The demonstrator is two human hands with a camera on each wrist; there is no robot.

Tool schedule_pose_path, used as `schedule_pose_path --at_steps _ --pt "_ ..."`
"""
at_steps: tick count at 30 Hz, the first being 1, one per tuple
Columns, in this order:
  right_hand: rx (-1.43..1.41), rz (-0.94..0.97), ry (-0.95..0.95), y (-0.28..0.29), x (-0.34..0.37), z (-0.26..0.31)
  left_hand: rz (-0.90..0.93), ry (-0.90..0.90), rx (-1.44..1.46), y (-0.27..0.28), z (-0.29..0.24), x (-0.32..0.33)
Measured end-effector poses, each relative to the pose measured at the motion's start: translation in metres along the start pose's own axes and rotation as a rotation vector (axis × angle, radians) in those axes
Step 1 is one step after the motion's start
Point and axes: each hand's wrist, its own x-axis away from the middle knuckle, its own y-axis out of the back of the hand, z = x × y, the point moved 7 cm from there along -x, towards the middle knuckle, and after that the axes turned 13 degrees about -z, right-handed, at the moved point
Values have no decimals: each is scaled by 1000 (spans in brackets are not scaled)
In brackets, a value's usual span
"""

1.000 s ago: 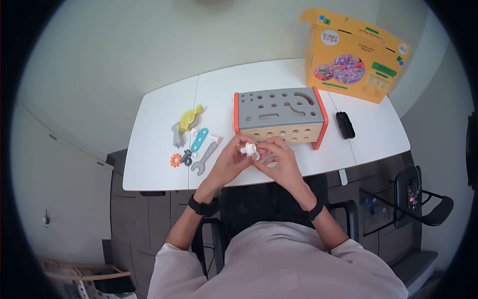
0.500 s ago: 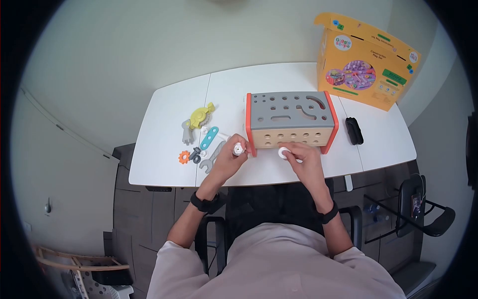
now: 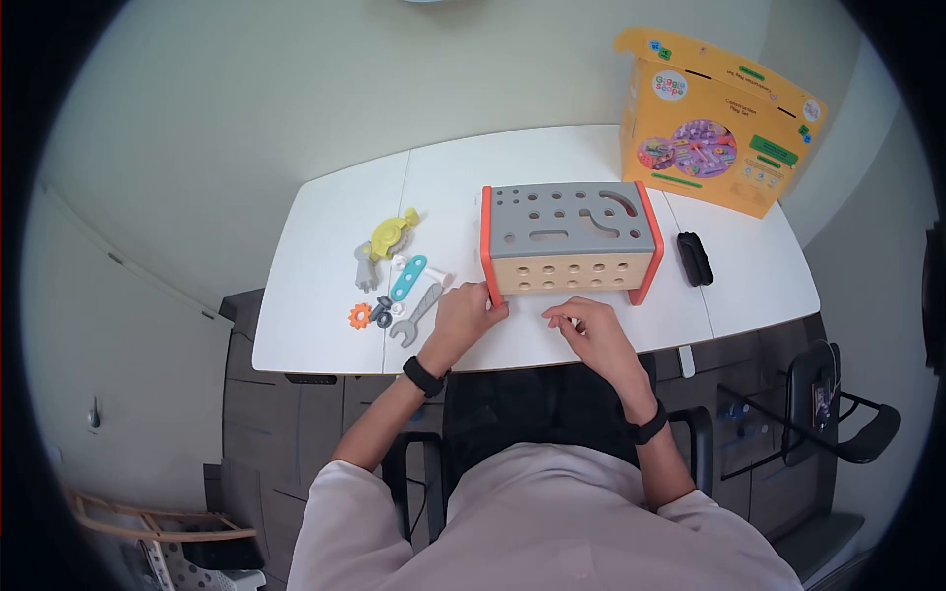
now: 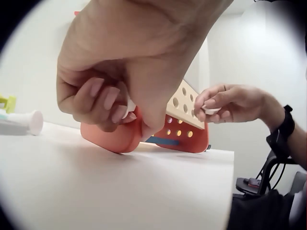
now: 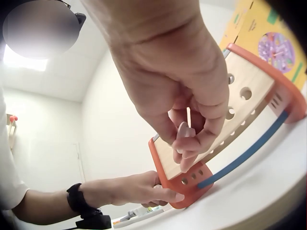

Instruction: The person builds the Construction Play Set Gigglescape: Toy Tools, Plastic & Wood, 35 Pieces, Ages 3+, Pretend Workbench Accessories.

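My left hand is at the front lower corner of a toy toolbox, beside its red end panel. Its fingers curl around a small white plastic piece, mostly hidden by the hand. In front of the box's perforated wooden side, my right hand is held over the table. Thumb and fingers there pinch a white toy piece with a round flange. The toolbox stands upright, with a grey slotted top and a blue strip low between its ends.
Left of the box lie a grey wrench, a teal strip, a yellow toy saw, an orange gear and several small grey and white parts. A black case lies right. Behind it stands a yellow carton.
The hands held white pieces together, then parted, each keeping one. My left hand has turned over and lowered at the red panel. The right moved away rightward, then slightly down.
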Motion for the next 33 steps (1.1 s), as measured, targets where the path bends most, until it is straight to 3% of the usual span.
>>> schedule_pose_path --at_steps 3,5,10,14,24,26,33 --pt "79 -44 36 2 -1 -7 -90 -65 -35 5 -7 -2" --pt "138 -113 53 7 -2 -10 -251 -138 -18 24 -21 -2" --pt "161 -236 45 24 -6 -9 -349 -153 -91 51 -46 -11" --pt "144 -109 57 23 -10 2 -444 -183 -127 65 -60 -17" --pt "43 -191 119 25 -19 9 -539 -146 -156 97 -87 -26" --pt "29 -215 129 27 -18 9 -493 -95 -45 100 -87 -27" --pt "12 -213 136 35 -28 4 -446 -58 -72 104 -81 -32"
